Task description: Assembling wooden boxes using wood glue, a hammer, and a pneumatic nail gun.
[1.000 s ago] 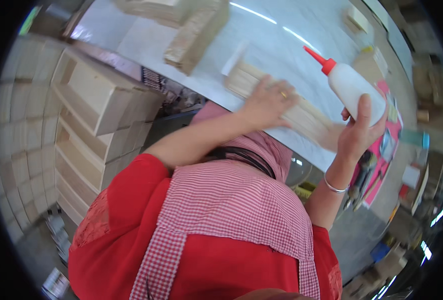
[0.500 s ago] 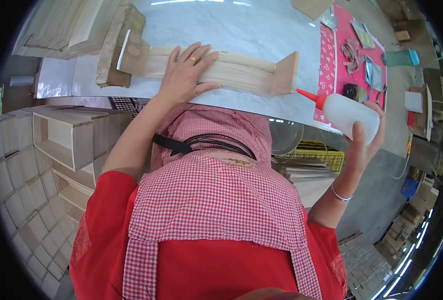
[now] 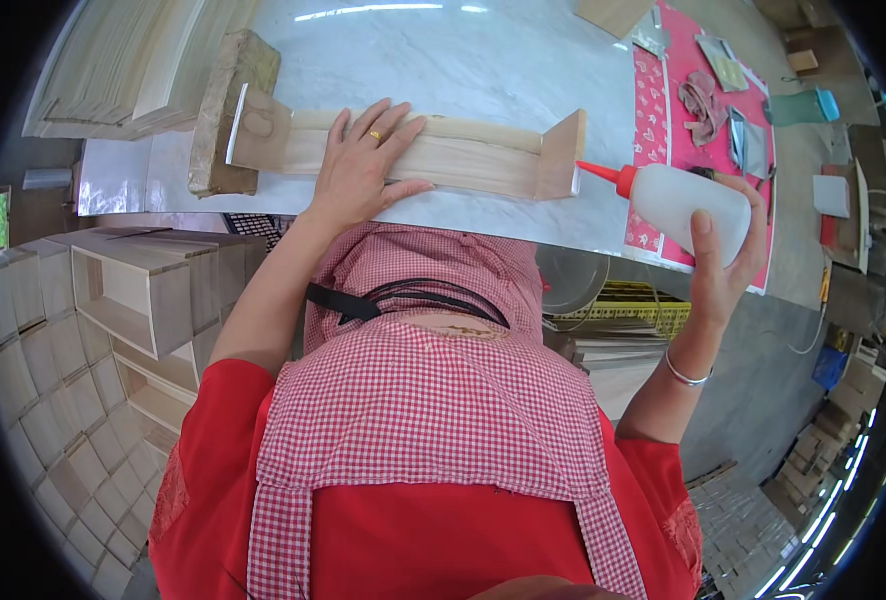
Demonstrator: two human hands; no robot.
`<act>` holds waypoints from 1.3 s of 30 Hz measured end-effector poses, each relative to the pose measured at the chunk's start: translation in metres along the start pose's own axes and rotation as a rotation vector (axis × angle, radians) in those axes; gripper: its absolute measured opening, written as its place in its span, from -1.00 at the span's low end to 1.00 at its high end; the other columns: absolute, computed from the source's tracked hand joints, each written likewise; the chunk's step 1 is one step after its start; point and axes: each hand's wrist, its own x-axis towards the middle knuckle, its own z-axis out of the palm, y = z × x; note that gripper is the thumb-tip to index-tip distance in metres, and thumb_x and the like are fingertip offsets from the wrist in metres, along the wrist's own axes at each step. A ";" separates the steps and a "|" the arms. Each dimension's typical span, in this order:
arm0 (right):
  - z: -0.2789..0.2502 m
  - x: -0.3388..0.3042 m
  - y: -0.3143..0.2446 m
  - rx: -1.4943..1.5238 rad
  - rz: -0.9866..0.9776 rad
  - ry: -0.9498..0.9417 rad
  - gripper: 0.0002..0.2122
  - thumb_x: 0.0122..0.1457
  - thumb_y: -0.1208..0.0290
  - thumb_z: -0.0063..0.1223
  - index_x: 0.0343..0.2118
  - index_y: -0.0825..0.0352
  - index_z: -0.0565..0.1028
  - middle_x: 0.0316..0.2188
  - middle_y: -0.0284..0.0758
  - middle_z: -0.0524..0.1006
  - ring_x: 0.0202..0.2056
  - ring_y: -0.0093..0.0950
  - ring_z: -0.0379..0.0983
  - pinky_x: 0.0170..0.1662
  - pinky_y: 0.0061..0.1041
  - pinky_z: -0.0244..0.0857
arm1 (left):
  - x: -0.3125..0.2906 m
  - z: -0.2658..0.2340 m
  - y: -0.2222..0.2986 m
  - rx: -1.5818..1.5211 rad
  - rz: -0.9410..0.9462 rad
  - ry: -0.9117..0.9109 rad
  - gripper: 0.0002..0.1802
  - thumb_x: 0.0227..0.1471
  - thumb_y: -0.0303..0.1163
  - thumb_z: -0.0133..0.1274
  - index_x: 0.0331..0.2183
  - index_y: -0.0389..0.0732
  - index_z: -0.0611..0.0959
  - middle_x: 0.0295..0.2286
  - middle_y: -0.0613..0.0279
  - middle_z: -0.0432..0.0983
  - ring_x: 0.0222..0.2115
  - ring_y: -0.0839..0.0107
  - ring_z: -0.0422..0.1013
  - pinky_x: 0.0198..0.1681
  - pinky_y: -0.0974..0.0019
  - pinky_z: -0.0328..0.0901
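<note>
A pale wooden assembly (image 3: 463, 160), a long board with an upright panel at each end, lies on the marble-patterned table. Across its middle-left part my left hand (image 3: 359, 165) rests flat, fingers spread, wearing a gold ring. My right hand (image 3: 728, 235) is wrapped round a white squeeze bottle (image 3: 688, 208) with a red cap and a narrow red nozzle (image 3: 599, 171). The bottle is tilted sideways, its nozzle tip at the outer edge of the right end panel (image 3: 562, 155). Whether the tip touches the wood, I cannot tell. The left end panel (image 3: 261, 128) stands beside a brown block (image 3: 233, 110).
Stacked wooden boards (image 3: 113, 60) stand at the far left. A pink patterned cloth (image 3: 678, 110) with a rag (image 3: 703, 105) covers the table's right side. Open wooden boxes (image 3: 118, 290) are piled below left. A yellow crate (image 3: 633, 305) sits under the table's front edge.
My right hand has raised the bottle slightly and shifted it left, bringing its nozzle alongside the right end panel. My left hand stays on the board.
</note>
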 end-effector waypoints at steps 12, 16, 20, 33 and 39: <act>0.020 0.029 0.008 0.005 -0.016 0.067 -0.65 0.10 0.39 0.29 -0.09 0.37 0.45 -0.22 -0.32 0.49 -0.21 -0.55 0.42 -0.12 -0.54 0.32 | 0.000 -0.002 0.002 -0.004 -0.010 -0.027 -0.14 -0.07 0.21 0.14 0.20 0.00 0.40 0.20 0.21 0.24 0.26 0.18 0.08 0.28 -0.16 -0.10; 0.010 0.023 0.011 0.032 0.015 0.006 -0.64 0.11 0.38 0.28 -0.08 0.38 0.45 -0.19 -0.30 0.49 -0.17 -0.53 0.42 -0.08 -0.52 0.32 | -0.001 -0.001 0.001 -0.005 -0.018 -0.026 -0.13 -0.07 0.21 0.14 0.19 -0.03 0.40 0.20 0.20 0.24 0.26 0.17 0.08 0.28 -0.17 -0.11; -0.002 0.007 0.025 0.168 0.071 0.129 -0.62 0.12 0.38 0.28 -0.06 0.40 0.42 -0.15 -0.27 0.46 -0.14 -0.50 0.40 -0.06 -0.50 0.32 | -0.002 0.001 0.004 -0.026 -0.038 0.028 -0.11 -0.06 0.20 0.15 0.18 -0.14 0.39 0.19 0.13 0.23 0.26 0.13 0.06 0.28 -0.20 -0.10; 0.098 0.095 0.185 -0.123 0.150 0.408 -0.55 -0.12 0.35 0.45 -0.30 0.40 0.35 -0.30 -0.28 0.42 -0.21 -0.40 0.37 -0.11 -0.38 0.29 | -0.054 -0.052 0.013 -0.141 -0.075 0.293 -0.73 -0.13 -0.43 0.29 -0.31 -0.23 0.62 -0.01 -0.01 0.46 0.11 -0.04 0.30 0.11 -0.06 0.19; 0.076 0.128 0.305 -0.476 0.186 0.308 -0.56 0.01 0.20 0.35 -0.25 0.43 0.40 -0.35 -0.13 0.50 -0.29 -0.23 0.42 -0.17 -0.26 0.28 | -0.009 -0.148 -0.029 0.065 -0.044 0.585 -0.85 -0.11 -0.44 0.27 -0.41 -0.24 0.65 -0.20 0.10 0.58 -0.04 0.02 0.43 -0.01 -0.03 0.27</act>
